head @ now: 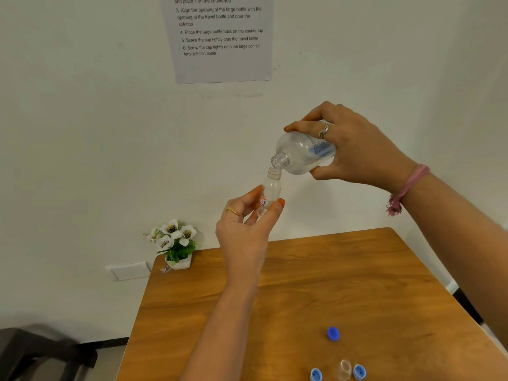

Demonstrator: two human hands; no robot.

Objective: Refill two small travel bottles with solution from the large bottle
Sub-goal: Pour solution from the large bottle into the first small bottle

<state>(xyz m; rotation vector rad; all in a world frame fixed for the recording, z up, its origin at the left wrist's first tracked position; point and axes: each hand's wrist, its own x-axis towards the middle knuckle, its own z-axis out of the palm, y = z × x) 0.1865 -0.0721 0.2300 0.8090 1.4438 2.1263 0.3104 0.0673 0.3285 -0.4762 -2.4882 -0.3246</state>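
Observation:
My right hand (354, 149) grips the large clear bottle (299, 154), tipped with its open neck pointing down and to the left. My left hand (247, 226) holds a small clear travel bottle (270, 188) nearly upright, its open mouth just under the large bottle's neck. Both are raised above the wooden table (302, 292). A second small clear bottle (345, 369) stands uncapped near the table's front edge. Beside it lie two light blue caps (316, 374) (359, 372), and a darker blue cap (333, 333) lies farther back.
A white pot of artificial white flowers (176, 243) sits at the table's far left corner. A printed instruction sheet (220, 37) hangs on the white wall. A dark chair (41, 350) stands at the lower left, off the table.

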